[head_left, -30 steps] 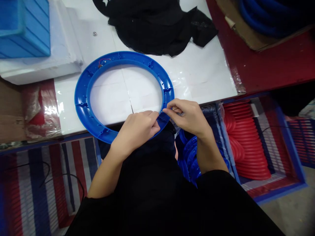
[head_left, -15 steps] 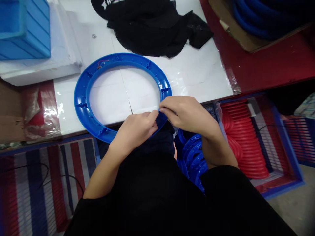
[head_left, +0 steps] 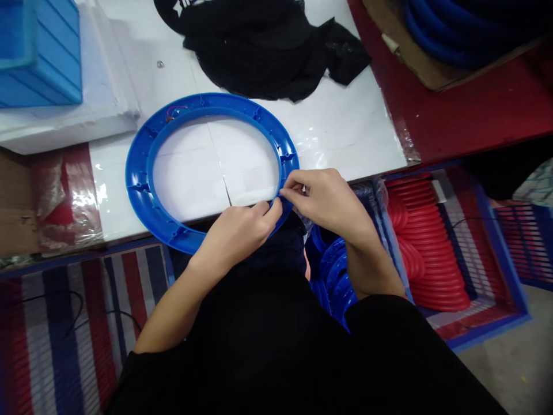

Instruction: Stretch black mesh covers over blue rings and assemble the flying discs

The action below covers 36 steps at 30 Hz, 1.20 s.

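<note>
A blue plastic ring (head_left: 140,173) with ribs and small posts in its channel lies over the table's front edge. Thin red wires (head_left: 175,110) sit in its far left part. My left hand (head_left: 242,227) is closed at the ring's near right side, fingers curled over it. Right beside it, my right hand (head_left: 317,199) pinches with thumb and forefinger at the ring's inner rim. Whatever is between those fingertips is too small to make out.
Black cloth (head_left: 259,52) lies at the back of the white tabletop (head_left: 345,132). A blue bin (head_left: 52,57) stands at left on white foam. Red rings (head_left: 432,248) fill a crate at right, blue rings (head_left: 337,271) lie below, and a carton (head_left: 423,63) holds blue tubing.
My right hand has shifted slightly left along the ring, its wrist turning over and back. My left hand stays at the ring, its fingers moving a little. The view has drifted slightly.
</note>
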Motion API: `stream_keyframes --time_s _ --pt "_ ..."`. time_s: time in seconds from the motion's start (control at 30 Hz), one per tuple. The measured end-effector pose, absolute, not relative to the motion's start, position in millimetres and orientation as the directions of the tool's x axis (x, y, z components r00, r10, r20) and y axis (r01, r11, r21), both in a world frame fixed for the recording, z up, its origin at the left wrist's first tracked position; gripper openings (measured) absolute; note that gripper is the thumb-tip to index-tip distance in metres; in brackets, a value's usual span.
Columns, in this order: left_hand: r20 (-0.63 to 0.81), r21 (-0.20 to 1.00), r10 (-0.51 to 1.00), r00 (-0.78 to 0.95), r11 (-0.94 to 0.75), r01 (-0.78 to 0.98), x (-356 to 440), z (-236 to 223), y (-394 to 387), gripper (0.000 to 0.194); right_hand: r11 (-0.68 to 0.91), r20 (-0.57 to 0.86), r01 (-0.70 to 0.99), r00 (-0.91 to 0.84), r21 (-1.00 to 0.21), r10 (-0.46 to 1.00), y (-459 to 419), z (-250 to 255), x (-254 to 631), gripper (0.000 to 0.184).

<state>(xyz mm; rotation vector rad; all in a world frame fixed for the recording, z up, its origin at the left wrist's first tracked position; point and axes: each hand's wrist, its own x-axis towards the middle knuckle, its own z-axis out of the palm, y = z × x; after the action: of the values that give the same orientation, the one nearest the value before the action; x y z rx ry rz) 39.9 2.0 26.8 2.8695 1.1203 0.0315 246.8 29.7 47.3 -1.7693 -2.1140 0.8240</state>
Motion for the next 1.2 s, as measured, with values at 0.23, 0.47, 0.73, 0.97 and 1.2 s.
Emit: stream_keyframes --time_s 0.23,0.47,0.73,0.97,1.2 --pt "-0.037 0.039 0.621 0.783 -0.782 0.622 33.5 28.6 4.6 0.043 0.201 -0.115 0.634 -0.421 -0.747 0.9 38.9 50.9 271.4 0.008" --pt "-0.051 0.033 0.609 0.791 -0.791 0.611 30.9 31.0 5.4 0.041 0.537 0.186 0.663 -0.527 -0.521 0.83 65.2 45.1 268.5 0.02" --pt "-0.05 0.088 0.601 0.798 -0.793 0.603 29.5 29.2 7.6 0.042 0.501 0.228 0.648 -0.461 -0.574 0.858 55.8 19.6 271.9 0.013" --pt "-0.098 0.106 0.646 0.757 -0.75 0.653 25.6 41.4 4.7 0.044 0.439 0.189 0.648 -0.419 -0.622 0.888 50.8 17.5 264.5 0.014" --pt "0.016 0.288 0.785 0.62 -0.597 0.749 39.7 47.2 -7.2 0.029 0.331 0.105 0.678 -0.352 -0.656 0.93 45.9 23.4 259.7 0.014"
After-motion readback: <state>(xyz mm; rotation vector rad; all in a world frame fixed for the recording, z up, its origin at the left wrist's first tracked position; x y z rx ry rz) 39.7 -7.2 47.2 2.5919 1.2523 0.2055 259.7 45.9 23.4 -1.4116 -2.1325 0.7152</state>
